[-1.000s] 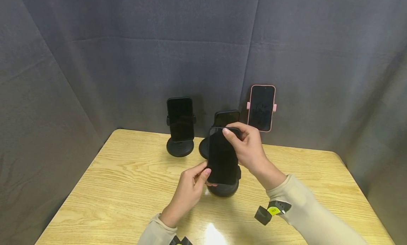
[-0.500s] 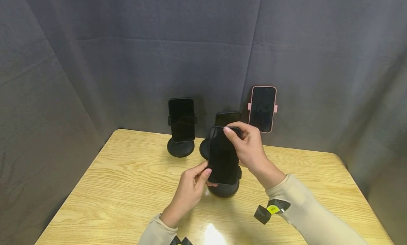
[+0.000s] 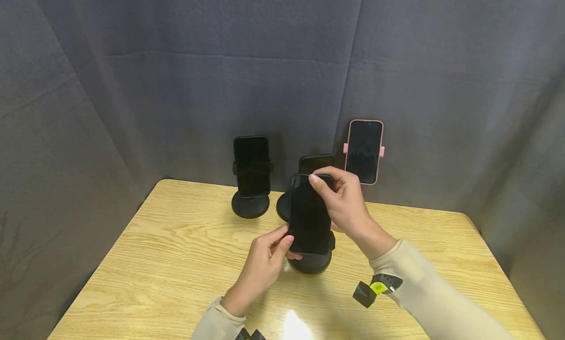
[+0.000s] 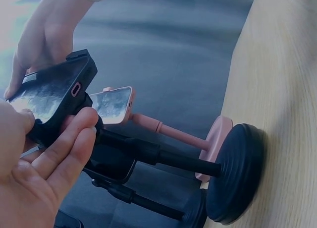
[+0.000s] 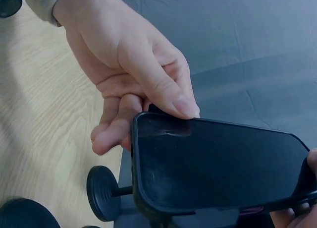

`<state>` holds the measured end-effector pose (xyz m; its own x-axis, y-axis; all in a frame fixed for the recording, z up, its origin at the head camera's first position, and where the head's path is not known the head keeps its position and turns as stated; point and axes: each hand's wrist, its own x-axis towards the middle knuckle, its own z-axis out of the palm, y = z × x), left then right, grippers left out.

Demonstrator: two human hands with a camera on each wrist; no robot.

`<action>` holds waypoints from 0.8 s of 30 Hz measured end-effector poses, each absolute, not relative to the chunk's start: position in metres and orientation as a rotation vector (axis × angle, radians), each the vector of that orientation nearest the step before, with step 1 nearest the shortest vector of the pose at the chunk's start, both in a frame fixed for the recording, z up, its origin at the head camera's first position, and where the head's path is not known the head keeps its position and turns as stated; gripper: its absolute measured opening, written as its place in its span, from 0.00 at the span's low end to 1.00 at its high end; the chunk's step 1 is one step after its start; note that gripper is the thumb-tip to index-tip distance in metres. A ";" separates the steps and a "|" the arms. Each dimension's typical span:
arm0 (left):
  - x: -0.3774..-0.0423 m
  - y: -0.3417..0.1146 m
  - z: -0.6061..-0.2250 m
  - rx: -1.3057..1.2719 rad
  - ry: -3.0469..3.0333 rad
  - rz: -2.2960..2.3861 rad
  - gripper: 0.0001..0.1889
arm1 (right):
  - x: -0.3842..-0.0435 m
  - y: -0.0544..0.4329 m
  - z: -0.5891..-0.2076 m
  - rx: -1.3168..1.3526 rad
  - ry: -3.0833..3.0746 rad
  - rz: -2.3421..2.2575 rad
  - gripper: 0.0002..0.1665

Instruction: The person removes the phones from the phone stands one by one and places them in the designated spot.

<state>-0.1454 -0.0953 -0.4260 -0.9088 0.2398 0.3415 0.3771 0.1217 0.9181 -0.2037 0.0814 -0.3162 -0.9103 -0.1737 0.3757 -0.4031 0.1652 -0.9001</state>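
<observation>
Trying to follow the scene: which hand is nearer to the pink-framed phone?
The right hand. It grips the upper right of the nearest black phone, in front of the pink-framed phone; the left hand, farther off, holds the same black phone's lower left edge.

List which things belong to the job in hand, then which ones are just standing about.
Job in hand, it seems:
front black phone, held by left grip and right grip
front black stand, its base showing below

Just standing about:
left black phone, left black stand
half-hidden rear phone, rear black stand
pink-framed phone, pink stand
</observation>
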 end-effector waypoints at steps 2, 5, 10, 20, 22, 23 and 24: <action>-0.145 -0.095 -0.426 -0.631 -2.276 -1.902 0.20 | -0.204 0.081 -0.315 0.590 -2.254 1.826 0.09; -0.145 -0.095 -0.426 -0.640 -2.275 -1.885 0.20 | -0.205 0.082 -0.313 0.622 -2.258 1.822 0.09; -0.145 -0.093 -0.426 -0.636 -2.263 -1.884 0.20 | -0.205 0.082 -0.311 0.658 -2.273 1.795 0.08; -0.145 -0.092 -0.427 -0.613 -2.250 -1.864 0.20 | -0.204 0.081 -0.312 0.582 -2.224 1.814 0.09; -0.145 -0.092 -0.427 -0.614 -2.247 -1.858 0.20 | -0.205 0.081 -0.312 0.576 -2.217 1.813 0.09; -0.145 -0.092 -0.427 -0.615 -2.246 -1.854 0.20 | -0.205 0.081 -0.312 0.575 -2.217 1.811 0.09; -0.145 -0.091 -0.427 -0.616 -2.244 -1.852 0.19 | -0.205 0.081 -0.312 0.574 -2.216 1.810 0.09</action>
<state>-0.1453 -0.0914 -0.4268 -0.9008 0.2066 0.3820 0.4143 0.1448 0.8986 -0.2055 0.0814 -0.3124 -0.8987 -0.1574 0.4093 -0.4324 0.1636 -0.8867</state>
